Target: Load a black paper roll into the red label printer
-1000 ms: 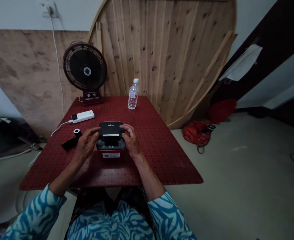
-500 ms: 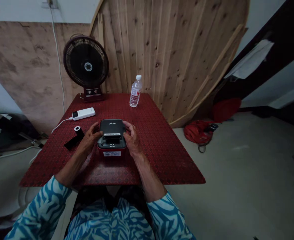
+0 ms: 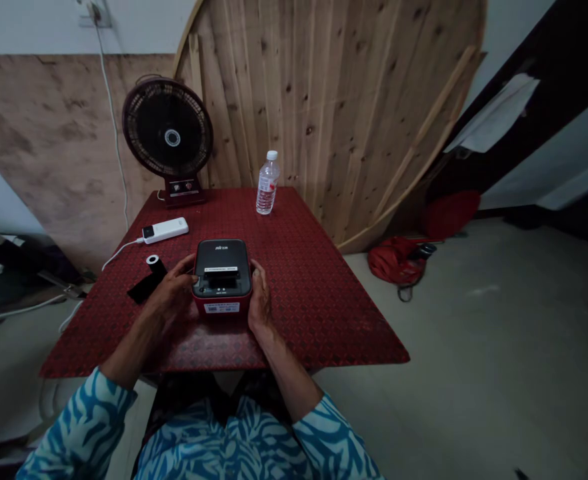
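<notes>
A compact black-and-red label printer (image 3: 222,277) stands in the middle of the red table, with a white label on its front. My left hand (image 3: 171,288) rests against its left side, fingers on the black top edge. My right hand (image 3: 260,297) clasps its right side, with the fingers reaching over the edge. Left of the printer, a small black-and-white roll (image 3: 156,265) stands on a black strip (image 3: 145,289), close to my left hand but apart from it.
The red patterned table (image 3: 319,313) also holds a white power bank (image 3: 165,230) with a white cable, a plastic water bottle (image 3: 267,183) and a black desk fan (image 3: 168,137). A large round wooden board (image 3: 339,113) stands behind. A red bag (image 3: 394,261) lies on the floor to the right.
My hands have slid from the top of the printer's lid down to its sides, the right hand moving lowest. The printer, roll and strip stay in place; the view shifts slightly.
</notes>
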Demonstrator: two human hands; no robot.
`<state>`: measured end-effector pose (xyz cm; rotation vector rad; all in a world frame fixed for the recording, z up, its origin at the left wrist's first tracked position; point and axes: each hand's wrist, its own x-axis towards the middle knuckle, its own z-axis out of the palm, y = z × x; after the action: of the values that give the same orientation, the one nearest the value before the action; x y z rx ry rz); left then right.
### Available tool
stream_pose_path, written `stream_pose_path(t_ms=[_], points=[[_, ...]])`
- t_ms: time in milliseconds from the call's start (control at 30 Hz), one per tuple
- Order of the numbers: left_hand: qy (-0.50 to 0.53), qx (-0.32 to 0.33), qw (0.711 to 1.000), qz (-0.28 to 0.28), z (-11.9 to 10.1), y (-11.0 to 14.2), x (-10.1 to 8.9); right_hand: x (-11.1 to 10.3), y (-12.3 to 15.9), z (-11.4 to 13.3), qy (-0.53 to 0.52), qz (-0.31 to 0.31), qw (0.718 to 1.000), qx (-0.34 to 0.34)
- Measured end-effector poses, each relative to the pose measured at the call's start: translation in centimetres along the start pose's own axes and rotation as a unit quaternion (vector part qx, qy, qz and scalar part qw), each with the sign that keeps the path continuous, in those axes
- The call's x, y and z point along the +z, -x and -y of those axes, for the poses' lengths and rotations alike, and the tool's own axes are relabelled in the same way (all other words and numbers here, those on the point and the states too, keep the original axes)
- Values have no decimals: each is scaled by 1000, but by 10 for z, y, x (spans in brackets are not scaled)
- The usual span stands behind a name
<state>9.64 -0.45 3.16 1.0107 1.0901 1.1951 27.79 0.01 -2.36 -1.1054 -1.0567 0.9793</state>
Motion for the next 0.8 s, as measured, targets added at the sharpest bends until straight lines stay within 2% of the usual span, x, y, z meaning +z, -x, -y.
stream_pose_path(t_ms=[133,300,600,800], points=[[25,-5,1000,8,0,2,2,1,0,-5,-21,0,1000,10],[74,-7,997,-29,-2,7,8,3,1,-5,-56,-18,998,26],[92,-3,994,-50,-3,8,8,5,3,-1,-80,-14,996,38],[88,9,995,-42,-2,8,5,7,2,-1,-77,-20,996,34]])
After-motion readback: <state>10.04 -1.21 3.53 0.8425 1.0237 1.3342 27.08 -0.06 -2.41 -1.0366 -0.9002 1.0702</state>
